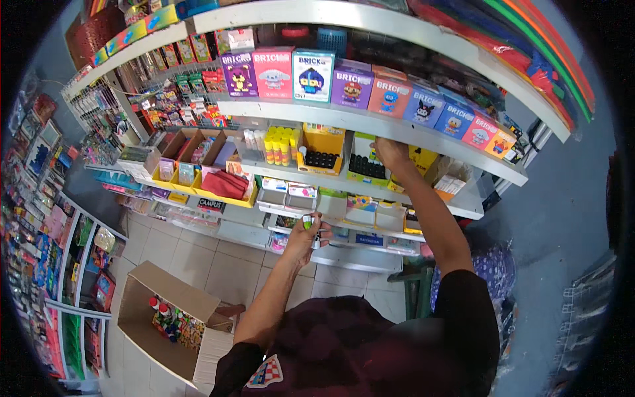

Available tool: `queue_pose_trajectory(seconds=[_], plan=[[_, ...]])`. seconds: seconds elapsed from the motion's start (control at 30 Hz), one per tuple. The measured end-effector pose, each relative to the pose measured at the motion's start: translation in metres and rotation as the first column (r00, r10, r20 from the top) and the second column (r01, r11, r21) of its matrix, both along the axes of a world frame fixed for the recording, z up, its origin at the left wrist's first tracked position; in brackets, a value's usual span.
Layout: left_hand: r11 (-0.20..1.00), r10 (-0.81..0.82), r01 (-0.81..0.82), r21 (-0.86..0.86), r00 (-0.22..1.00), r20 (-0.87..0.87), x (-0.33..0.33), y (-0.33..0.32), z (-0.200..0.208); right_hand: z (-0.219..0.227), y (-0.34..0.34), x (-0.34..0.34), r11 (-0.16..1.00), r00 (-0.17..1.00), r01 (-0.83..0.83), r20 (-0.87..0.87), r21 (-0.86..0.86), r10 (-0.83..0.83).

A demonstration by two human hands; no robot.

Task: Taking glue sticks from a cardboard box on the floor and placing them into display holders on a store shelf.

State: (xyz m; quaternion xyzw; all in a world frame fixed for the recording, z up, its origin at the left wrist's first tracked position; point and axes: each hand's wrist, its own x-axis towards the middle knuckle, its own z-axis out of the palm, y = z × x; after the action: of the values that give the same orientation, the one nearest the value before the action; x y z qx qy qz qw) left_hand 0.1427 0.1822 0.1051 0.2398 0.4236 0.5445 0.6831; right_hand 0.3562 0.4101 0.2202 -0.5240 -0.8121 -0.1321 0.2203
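My left hand [305, 235] is raised in front of the shelves and grips a few small tubes, one with a green cap [307, 222]. My right hand [391, 153] reaches up to the middle shelf and rests on the rim of a green and yellow display box [365, 173] filled with black-capped markers; whether it holds one I cannot tell. An orange display box [322, 153] of black-capped items stands just left of it. Yellow glue sticks [279, 145] stand further left.
A row of coloured toy brick boxes [360, 87] lines the shelf above. White trays [291, 197] sit on the lower shelf. An open cardboard carton [169, 317] with small bottles stands on the tiled floor at lower left. Racks of stationery fill the left wall.
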Motion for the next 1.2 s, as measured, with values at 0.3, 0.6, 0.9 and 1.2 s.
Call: queue_pose_trajectory(seconds=[0.3, 0.6, 0.9, 1.2], plan=[[0.981, -0.12, 0.082, 0.179, 0.97, 0.212, 0.0, 0.006, 0.032, -0.021, -0.102, -0.016, 0.741, 0.652, -0.549, -0.752, -0.386, 0.091], [0.977, -0.193, 0.191, 0.098, 0.981, 0.009, 0.018, 0.01, 0.037, -0.028, -0.159, -0.032, 0.538, 0.732, -0.604, -0.677, -0.588, 0.081], [0.996, -0.051, 0.048, 0.068, 0.998, 0.04, 0.009, 0.003, 0.038, -0.018, -0.147, -0.04, 0.559, 0.562, -0.73, -0.81, -0.393, 0.165], [0.97, 0.191, -0.213, 0.117, 0.965, 0.18, -0.008, 0.012, 0.033, -0.016, -0.161, -0.057, 0.465, 0.432, -0.807, -0.9, -0.363, 0.047]])
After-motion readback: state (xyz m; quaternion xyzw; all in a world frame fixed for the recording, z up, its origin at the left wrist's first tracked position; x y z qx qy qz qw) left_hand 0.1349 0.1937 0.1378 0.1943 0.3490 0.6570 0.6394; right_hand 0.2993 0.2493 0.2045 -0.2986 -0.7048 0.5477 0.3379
